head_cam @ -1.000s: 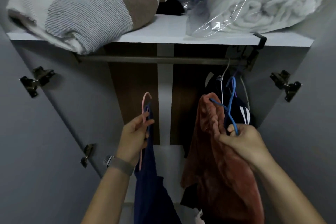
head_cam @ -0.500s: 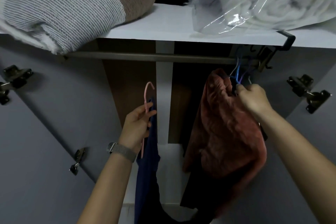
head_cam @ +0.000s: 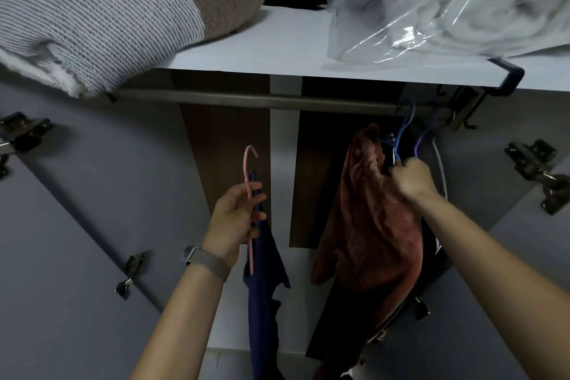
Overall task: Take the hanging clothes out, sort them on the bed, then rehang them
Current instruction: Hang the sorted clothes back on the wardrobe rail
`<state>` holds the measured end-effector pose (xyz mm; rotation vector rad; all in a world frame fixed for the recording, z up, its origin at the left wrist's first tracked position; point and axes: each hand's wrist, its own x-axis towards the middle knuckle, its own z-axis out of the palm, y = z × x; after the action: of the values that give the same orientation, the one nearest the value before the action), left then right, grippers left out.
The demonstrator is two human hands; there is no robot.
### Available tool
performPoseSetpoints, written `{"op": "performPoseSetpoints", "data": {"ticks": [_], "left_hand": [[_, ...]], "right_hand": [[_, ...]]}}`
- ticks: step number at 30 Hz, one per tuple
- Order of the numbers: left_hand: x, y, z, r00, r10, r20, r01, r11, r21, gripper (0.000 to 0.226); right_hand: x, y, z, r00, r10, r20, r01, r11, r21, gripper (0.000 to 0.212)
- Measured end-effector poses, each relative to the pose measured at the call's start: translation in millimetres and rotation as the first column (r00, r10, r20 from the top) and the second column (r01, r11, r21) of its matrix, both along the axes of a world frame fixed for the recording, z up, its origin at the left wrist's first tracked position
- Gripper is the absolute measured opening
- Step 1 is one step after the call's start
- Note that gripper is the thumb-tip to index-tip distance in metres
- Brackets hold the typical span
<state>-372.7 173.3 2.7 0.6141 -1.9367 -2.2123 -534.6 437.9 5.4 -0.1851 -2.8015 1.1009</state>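
I look up into an open wardrobe. My left hand [head_cam: 236,214] grips a pink hanger [head_cam: 249,170] that carries a dark blue garment [head_cam: 262,281], held below the metal rail [head_cam: 262,99] and off it. My right hand [head_cam: 411,177] is closed on a blue hanger [head_cam: 401,136] whose hook reaches the rail at its right end. A rust-red fleece garment [head_cam: 370,222] hangs from that hanger, draped under my right forearm. A purple hanger [head_cam: 421,140] and a white hanger [head_cam: 441,163] hang beside it, with dark clothes behind.
On the white shelf [head_cam: 277,52] above the rail lie a grey and brown folded blanket [head_cam: 101,9] and a white blanket in a clear plastic bag [head_cam: 462,0]. Grey wardrobe doors with metal hinges [head_cam: 536,170] stand open on both sides.
My right hand rose with the blue hanger and the red garment from chest height to the rail's right end. My left hand stayed about where it was with the pink hanger.
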Motion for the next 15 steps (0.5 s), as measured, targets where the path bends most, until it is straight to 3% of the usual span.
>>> {"op": "performPoseSetpoints", "data": {"ticks": [15], "left_hand": [[3.0,3.1,0.4,0.999,-0.017,0.032,0.018,1.0,-0.014,0.033]], "right_hand": [[0.1,-1.8,2.7,0.98,0.002,-0.201,-0.016,0.997,-0.07,0.041]]}}
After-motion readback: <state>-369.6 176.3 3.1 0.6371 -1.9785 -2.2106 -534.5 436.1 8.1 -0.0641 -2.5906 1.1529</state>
